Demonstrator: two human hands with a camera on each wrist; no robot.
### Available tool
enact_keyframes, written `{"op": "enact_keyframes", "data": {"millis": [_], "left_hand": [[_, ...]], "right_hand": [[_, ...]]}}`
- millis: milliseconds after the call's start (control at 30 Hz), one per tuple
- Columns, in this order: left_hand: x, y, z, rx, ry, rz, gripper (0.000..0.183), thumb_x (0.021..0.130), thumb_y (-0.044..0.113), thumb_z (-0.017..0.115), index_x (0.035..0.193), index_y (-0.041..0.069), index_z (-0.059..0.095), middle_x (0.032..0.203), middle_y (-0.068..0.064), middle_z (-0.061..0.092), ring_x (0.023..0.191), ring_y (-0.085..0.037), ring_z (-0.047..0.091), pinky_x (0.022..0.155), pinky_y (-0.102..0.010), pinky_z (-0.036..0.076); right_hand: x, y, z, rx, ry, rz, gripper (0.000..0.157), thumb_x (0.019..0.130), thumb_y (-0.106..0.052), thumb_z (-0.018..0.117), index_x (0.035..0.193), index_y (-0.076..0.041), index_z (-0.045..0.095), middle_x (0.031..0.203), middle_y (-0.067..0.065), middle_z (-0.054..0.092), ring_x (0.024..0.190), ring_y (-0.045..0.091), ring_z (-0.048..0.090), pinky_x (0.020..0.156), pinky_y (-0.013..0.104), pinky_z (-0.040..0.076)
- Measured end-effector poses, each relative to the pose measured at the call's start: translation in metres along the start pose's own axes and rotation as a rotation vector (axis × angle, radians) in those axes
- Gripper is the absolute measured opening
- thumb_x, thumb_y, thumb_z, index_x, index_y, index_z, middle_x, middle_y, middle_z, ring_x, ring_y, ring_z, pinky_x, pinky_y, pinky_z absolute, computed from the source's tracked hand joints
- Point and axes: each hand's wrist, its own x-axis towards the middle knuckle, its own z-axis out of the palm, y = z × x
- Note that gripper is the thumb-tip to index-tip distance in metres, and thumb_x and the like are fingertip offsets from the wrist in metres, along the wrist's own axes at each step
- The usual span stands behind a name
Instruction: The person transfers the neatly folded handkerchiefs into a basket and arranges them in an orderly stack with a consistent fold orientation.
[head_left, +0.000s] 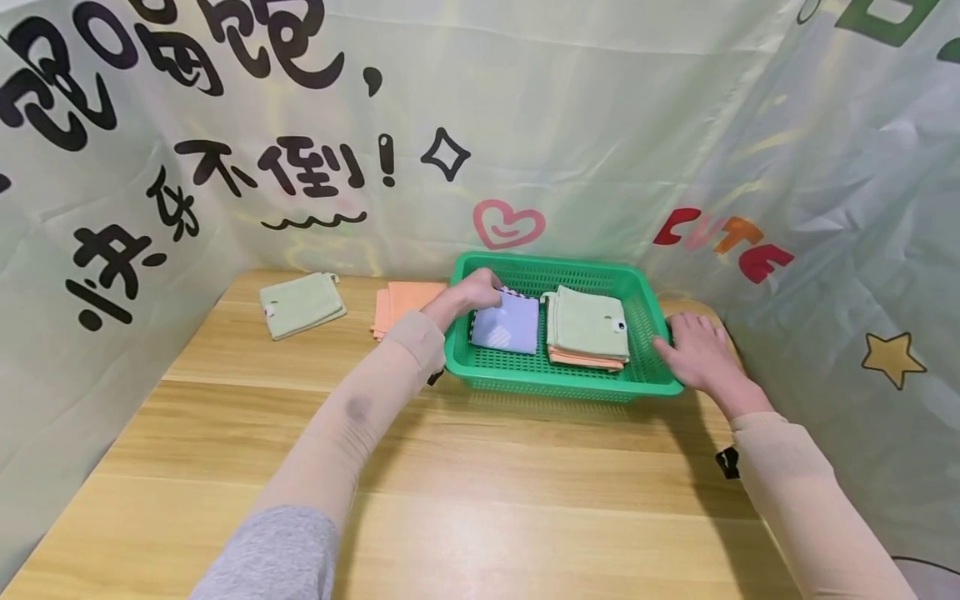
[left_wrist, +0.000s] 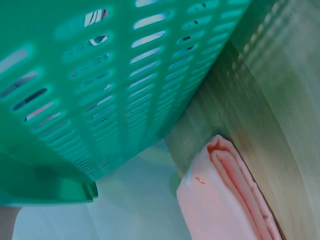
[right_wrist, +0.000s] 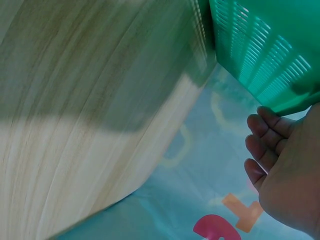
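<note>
My left hand (head_left: 477, 290) reaches over the left rim of a green plastic basket (head_left: 555, 388). Its fingers pinch a folded purple cloth (head_left: 512, 325) with a checkered edge near the upper left corner. Beside that cloth inside the basket lies a folded pale green cloth (head_left: 585, 321), stacked on orange cloth (head_left: 585, 358). At the basket's right rim is my right hand (head_left: 697, 348), thumb over the edge. In the right wrist view the fingers (right_wrist: 262, 145) hang loosely bent outside the wall. The left wrist view shows the basket's slotted outer wall (left_wrist: 125, 75), not the left fingers.
Folded orange cloth (head_left: 405, 298) lies on the wooden table (head_left: 480, 483) just left of the basket, partly behind my left arm. Farther left is another folded pale green cloth (head_left: 302, 305). A printed fabric sheet (head_left: 600, 125) stands behind the table and along its sides.
</note>
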Motion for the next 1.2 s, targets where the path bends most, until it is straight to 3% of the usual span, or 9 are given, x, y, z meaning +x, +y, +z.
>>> {"op": "enact_keyframes", "data": {"millis": [100, 300, 400, 533, 700, 933, 1067, 1200], "left_hand": [[-0.001, -0.001, 0.0, -0.033, -0.025, 0.031, 0.055, 0.101, 0.002, 0.059, 0.154, 0.001, 0.046, 0.161, -0.017, 0.041, 0.146, -0.034, 0.041, 0.113, -0.045, 0.043], [-0.004, -0.003, 0.001, -0.106, -0.042, 0.122, 0.055, 0.102, 0.005, 0.064, 0.154, 0.007, 0.049, 0.161, -0.014, 0.042, 0.14, -0.033, 0.049, 0.112, -0.049, 0.044], [-0.003, -0.004, 0.001, -0.125, -0.042, 0.149, 0.056, 0.101, 0.006, 0.067, 0.154, 0.006, 0.048, 0.16, -0.014, 0.042, 0.143, -0.034, 0.045, 0.113, -0.049, 0.043], [-0.001, -0.006, 0.001, -0.154, -0.026, 0.166, 0.057, 0.101, 0.008, 0.067, 0.154, 0.005, 0.048, 0.16, -0.015, 0.043, 0.145, -0.034, 0.043, 0.114, -0.047, 0.042], [-0.007, -0.006, -0.004, -0.213, 0.002, 0.221, 0.053, 0.104, 0.016, 0.064, 0.154, 0.008, 0.049, 0.157, -0.012, 0.048, 0.139, -0.029, 0.05, 0.114, -0.049, 0.042], [-0.042, 0.0, -0.034, -0.309, 0.07, 0.36, 0.048, 0.105, 0.016, 0.064, 0.151, 0.006, 0.053, 0.153, -0.014, 0.052, 0.126, -0.036, 0.06, 0.111, -0.05, 0.046], [-0.071, -0.003, -0.053, -0.355, 0.16, 0.418, 0.045, 0.104, 0.013, 0.064, 0.147, 0.005, 0.056, 0.15, -0.014, 0.055, 0.118, -0.036, 0.063, 0.105, -0.051, 0.05], [-0.095, -0.016, -0.066, -0.343, 0.286, 0.473, 0.043, 0.104, 0.011, 0.064, 0.146, 0.003, 0.057, 0.148, -0.013, 0.058, 0.126, -0.031, 0.06, 0.105, -0.051, 0.05]], "right_hand": [[0.0, 0.0, -0.001, -0.003, -0.001, 0.002, 0.056, 0.11, -0.034, 0.045, 0.136, 0.016, 0.044, 0.133, 0.035, 0.044, 0.124, 0.055, 0.032, 0.1, 0.071, 0.023], [0.0, 0.0, -0.001, -0.012, 0.002, 0.001, 0.056, 0.11, -0.034, 0.045, 0.136, 0.015, 0.044, 0.133, 0.035, 0.045, 0.123, 0.054, 0.033, 0.099, 0.071, 0.024], [0.0, 0.0, -0.001, -0.014, 0.003, 0.001, 0.057, 0.11, -0.034, 0.045, 0.137, 0.016, 0.043, 0.134, 0.035, 0.045, 0.123, 0.054, 0.033, 0.099, 0.071, 0.025], [0.0, -0.001, -0.001, -0.013, -0.002, 0.003, 0.057, 0.11, -0.035, 0.045, 0.137, 0.016, 0.043, 0.135, 0.035, 0.044, 0.124, 0.055, 0.033, 0.1, 0.071, 0.024], [-0.001, -0.002, -0.002, -0.015, -0.007, 0.006, 0.058, 0.11, -0.035, 0.046, 0.137, 0.016, 0.043, 0.135, 0.035, 0.044, 0.125, 0.054, 0.033, 0.101, 0.071, 0.023], [-0.001, -0.003, -0.001, -0.015, -0.016, 0.006, 0.059, 0.11, -0.035, 0.043, 0.139, 0.016, 0.042, 0.137, 0.036, 0.043, 0.125, 0.054, 0.032, 0.101, 0.071, 0.023], [-0.001, -0.003, -0.001, -0.011, -0.021, 0.012, 0.06, 0.11, -0.035, 0.042, 0.14, 0.016, 0.04, 0.139, 0.036, 0.041, 0.124, 0.054, 0.032, 0.102, 0.071, 0.023], [-0.001, -0.002, -0.001, -0.01, -0.016, 0.011, 0.059, 0.11, -0.035, 0.041, 0.139, 0.016, 0.041, 0.137, 0.036, 0.042, 0.122, 0.053, 0.033, 0.102, 0.071, 0.023]]}}
